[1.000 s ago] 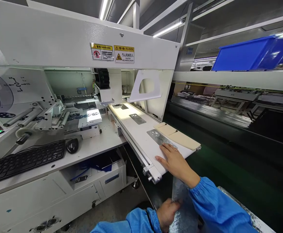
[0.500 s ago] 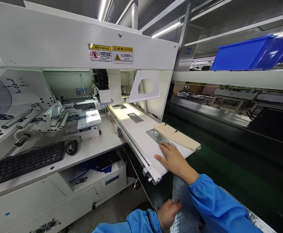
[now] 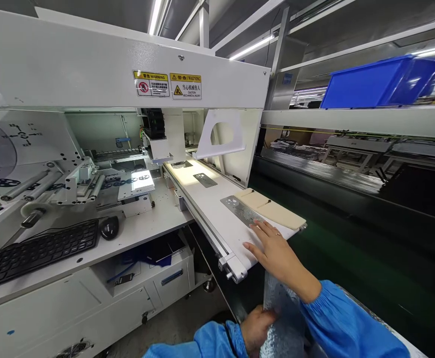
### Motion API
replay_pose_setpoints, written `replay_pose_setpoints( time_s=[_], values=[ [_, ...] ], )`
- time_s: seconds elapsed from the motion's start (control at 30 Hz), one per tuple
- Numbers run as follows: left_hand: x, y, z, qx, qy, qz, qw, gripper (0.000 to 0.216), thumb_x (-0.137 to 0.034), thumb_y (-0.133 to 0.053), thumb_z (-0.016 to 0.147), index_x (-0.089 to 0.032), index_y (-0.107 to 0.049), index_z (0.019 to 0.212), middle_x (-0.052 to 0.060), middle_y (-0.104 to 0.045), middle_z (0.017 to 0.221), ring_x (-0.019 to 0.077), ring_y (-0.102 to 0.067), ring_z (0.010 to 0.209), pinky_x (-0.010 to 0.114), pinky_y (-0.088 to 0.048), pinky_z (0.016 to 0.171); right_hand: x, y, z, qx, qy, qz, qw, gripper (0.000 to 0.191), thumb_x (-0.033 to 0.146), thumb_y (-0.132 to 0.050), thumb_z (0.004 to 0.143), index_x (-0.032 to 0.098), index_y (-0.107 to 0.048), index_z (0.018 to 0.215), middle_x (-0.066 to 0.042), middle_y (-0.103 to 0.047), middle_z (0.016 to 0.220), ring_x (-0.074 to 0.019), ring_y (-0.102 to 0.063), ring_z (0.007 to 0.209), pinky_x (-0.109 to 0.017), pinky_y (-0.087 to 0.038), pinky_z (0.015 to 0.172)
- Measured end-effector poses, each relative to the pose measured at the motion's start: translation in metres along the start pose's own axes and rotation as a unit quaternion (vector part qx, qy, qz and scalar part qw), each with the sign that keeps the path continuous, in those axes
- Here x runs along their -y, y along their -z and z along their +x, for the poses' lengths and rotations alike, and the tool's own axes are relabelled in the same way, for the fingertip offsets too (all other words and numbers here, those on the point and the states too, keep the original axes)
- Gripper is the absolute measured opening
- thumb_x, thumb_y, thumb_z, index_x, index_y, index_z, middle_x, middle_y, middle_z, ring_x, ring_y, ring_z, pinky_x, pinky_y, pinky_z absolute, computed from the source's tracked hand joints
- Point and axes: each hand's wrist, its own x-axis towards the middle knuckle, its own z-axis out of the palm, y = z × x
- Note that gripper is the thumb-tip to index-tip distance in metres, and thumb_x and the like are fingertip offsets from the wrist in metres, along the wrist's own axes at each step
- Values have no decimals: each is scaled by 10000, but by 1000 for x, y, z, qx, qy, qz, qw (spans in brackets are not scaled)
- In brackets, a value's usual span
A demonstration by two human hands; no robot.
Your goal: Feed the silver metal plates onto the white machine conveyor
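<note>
Far left: black keyboard (image 3: 34,251) and mouse (image 3: 108,227), parked on the white bench in front of the feed rollers (image 3: 34,186), probably to stay within reach yet out of the mechanism. Above, on the machine's crossbeam, two yellow warning stickers (image 3: 167,84), set at eye level over the opening. Further right, on the white conveyor belt (image 3: 217,223), a small perforated far plate (image 3: 204,180) lying flat near the lit head. Closer in, a near plate (image 3: 240,209) of the same grey metal, flat alongside a beige pad (image 3: 273,211) (pad apparently a side stop, plate edge against it). Low down, left hand (image 3: 257,328), fingers curled shut on the edge of a silvery sheet (image 3: 280,313) standing below the belt's end, seemingly just to steady it. Right hand (image 3: 279,251) palm down over the belt, fingers straight and slightly spread, gripping nothing, fingertips at the near end of the near plate and touching it as far as can be told. Far right, up on a shelf, a blue bin (image 3: 378,82), well apart from both hands.
</note>
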Motion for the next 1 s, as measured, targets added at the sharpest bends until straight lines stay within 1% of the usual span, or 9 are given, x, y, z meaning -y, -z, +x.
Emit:
replay_pose_setpoints(
  time_s=[0.13,0.27,0.43,0.53,0.67,0.8,0.87,0.93,1.0],
  values=[
    [4,2,2,13,9,-41,999,553,-513,-817,522,-70,-730,843,129,-714,726,335,-685,869,488,-441,938,-3,14,-50,8,-12,43,999,650,593,-385,911,134,-559,1337,-133,-448,1477,-325,-353,1391,-523,-318,1136],
    [8,3,3,34,-9,-71,997,505,-412,-794,588,-43,-714,923,132,-709,762,322,-675,889,452,-434,934,-10,22,-108,55,-86,115,988,662,674,-362,876,248,-566,1339,-48,-465,1472,-289,-404,1366,-487,-412,1079],
    [9,5,5,3,3,-80,997,498,-363,-824,497,-60,-708,876,81,-681,686,267,-656,797,414,-424,914,-24,18,-154,64,-145,157,975,679,716,-396,829,280,-594,1310,-36,-543,1404,-272,-503,1291,-436,-441,1052],
    [10,6,4,-28,11,-80,996,446,-321,-816,461,-67,-701,809,71,-664,650,245,-638,745,398,-426,884,-28,17,-165,71,-169,170,968,706,716,-401,814,258,-590,1317,-44,-554,1391,-268,-506,1287,-415,-448,1045],
    [11,7,3,-33,8,-101,994,350,-251,-764,482,-80,-683,777,60,-650,620,247,-640,744,409,-414,902,-29,22,-169,89,-188,167,964,720,709,-412,785,250,-599,1307,-51,-579,1365,-279,-531,1264,-416,-482,1011],
    [13,10,3,-42,4,-91,995,361,-250,-722,493,-60,-681,797,75,-656,619,251,-647,695,446,-415,906,-30,23,-166,90,-189,160,965,661,653,-399,784,227,-635,1231,-75,-662,1257,-281,-611,1161,-397,-522,944],
    [13,11,4,-7,8,-82,997,423,-293,-699,526,-30,-683,856,119,-681,661,294,-665,720,495,-407,913,-33,18,-162,109,-203,150,961,627,617,-372,793,213,-631,1197,-87,-707,1157,-273,-656,1067,-389,-536,882],
    [13,12,4,52,23,-76,996,493,-345,-672,563,-10,-676,925,170,-708,744,336,-677,769,538,-399,919,-35,13,-159,130,-229,127,956,592,572,-337,810,200,-606,1185,-94,-730,1052,-264,-686,955,-389,-537,803],
    [13,11,4,86,32,-73,993,520,-370,-657,587,-4,-672,957,199,-719,821,362,-678,834,547,-402,927,-36,7,-156,143,-244,98,954,535,527,-318,825,197,-580,1155,-94,-727,975,-256,-693,851,-385,-521,718]
  ],
)
